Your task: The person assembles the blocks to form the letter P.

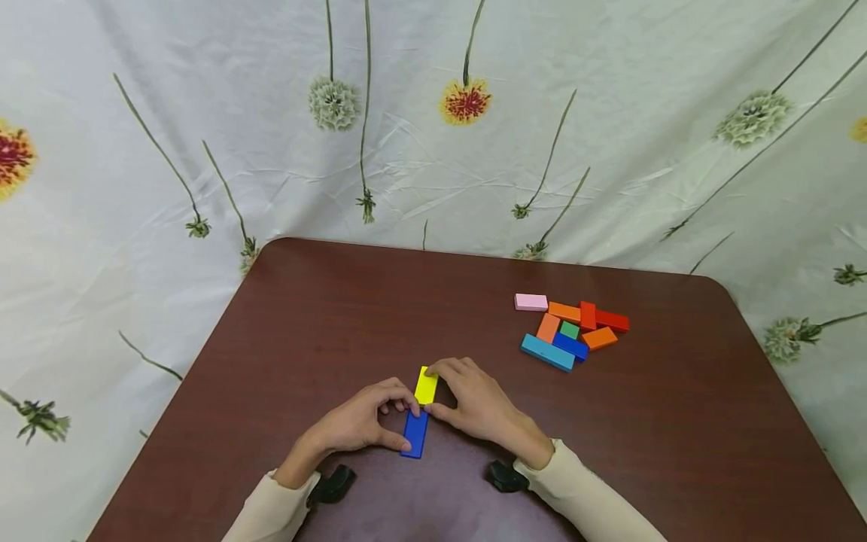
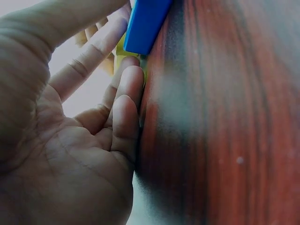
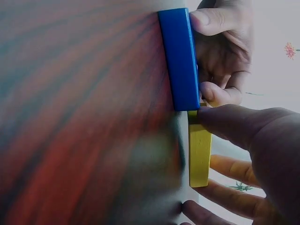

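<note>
In the head view, lower centre, the left hand (image 1: 366,418) pinches a blue rectangular block (image 1: 415,435) on the brown wood-grain table (image 1: 325,316), the right hand (image 1: 479,400) a yellow rectangular block (image 1: 426,387). The left wrist view shows the blue block at upper centre; the right wrist view, yellow below blue (ends close together).

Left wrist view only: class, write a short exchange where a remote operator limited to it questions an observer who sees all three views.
Operator: The blue block runs out of my picture. What touches its cut-off end?
Observer: The left hand has its thumb there.
Operator: Besides that and the yellow block, are others on the table?
Observer: Yes, a group of coloured blocks lies beyond the right hand, toward the right.
</note>
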Demonstrator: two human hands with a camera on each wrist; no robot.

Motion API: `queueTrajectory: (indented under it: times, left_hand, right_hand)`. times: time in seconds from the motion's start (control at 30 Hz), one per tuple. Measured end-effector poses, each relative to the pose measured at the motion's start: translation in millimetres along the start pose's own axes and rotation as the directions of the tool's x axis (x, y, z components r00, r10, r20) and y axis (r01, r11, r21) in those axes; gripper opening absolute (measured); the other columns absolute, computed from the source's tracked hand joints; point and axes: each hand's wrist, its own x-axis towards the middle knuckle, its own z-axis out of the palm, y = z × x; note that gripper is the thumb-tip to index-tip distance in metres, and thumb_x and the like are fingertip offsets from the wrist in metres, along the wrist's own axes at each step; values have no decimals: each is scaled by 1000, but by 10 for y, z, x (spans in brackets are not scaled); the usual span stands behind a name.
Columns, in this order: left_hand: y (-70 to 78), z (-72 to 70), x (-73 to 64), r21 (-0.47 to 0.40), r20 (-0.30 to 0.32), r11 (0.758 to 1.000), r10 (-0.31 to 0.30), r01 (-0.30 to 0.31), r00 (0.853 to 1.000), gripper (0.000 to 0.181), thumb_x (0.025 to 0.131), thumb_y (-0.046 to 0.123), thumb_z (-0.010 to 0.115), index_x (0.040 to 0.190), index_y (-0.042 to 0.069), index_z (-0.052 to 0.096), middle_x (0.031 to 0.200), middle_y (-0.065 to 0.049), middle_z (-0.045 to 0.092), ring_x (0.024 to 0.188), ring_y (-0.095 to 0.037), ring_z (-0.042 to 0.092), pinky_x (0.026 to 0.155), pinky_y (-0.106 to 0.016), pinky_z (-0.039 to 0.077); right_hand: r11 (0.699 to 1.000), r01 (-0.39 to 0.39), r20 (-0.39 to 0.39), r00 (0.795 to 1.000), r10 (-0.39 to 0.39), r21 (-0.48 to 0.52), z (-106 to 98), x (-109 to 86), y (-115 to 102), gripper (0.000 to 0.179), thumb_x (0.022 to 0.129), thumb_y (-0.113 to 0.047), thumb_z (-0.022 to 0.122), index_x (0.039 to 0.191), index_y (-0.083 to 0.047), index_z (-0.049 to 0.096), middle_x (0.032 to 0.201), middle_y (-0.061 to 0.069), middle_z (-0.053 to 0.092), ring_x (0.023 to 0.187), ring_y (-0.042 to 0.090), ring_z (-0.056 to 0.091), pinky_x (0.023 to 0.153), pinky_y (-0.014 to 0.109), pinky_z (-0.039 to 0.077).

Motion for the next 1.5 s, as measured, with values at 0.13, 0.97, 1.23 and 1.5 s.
queueTrajectory:
  times: [0.13, 0.97, 1.23, 1.5]
  left_hand:
    - [-14, -2, 1, 6, 3, 1000, 6, -6, 1000, 36, 78, 30, 88, 106, 20, 68, 102, -1, 59, 94, -18, 54, 82, -28, 43]
    - [8, -22, 4, 25, 19, 1000, -8, 8, 1000, 38, 78, 32, 87, 106, 19, 67, 95, -1, 58, 86, -14, 53, 79, -27, 42]
    - [3, -11, -9, 44, -9, 999, 20, -19, 1000, 38, 78, 31, 87, 107, 18, 67, 94, -2, 57, 84, -14, 53, 76, -27, 44]
    - [8, -3, -2, 35, -31, 999, 33, -32, 999, 39, 78, 25, 87, 110, 20, 66, 98, -4, 55, 81, -17, 52, 75, -26, 43]
  right_hand:
    - [1000, 12, 5, 1000, -12, 2, -3, -2, 1, 48, 88, -37, 77, 126, -13, 62, 131, 4, 63, 116, 23, 56, 97, 41, 50]
    - [1000, 11, 13, 1000, -11, -12, 33, -10, -18, 45, 93, -40, 72, 129, -15, 62, 131, 2, 63, 116, 23, 54, 100, 42, 48]
    - [999, 36, 5, 999, -36, -10, 34, -14, -22, 46, 92, -39, 72, 129, -14, 61, 132, 4, 63, 116, 24, 54, 99, 43, 48]
    - [999, 35, 11, 999, -35, -7, 39, -15, -24, 47, 92, -40, 72, 129, -14, 61, 131, 3, 63, 116, 24, 54, 99, 43, 48]
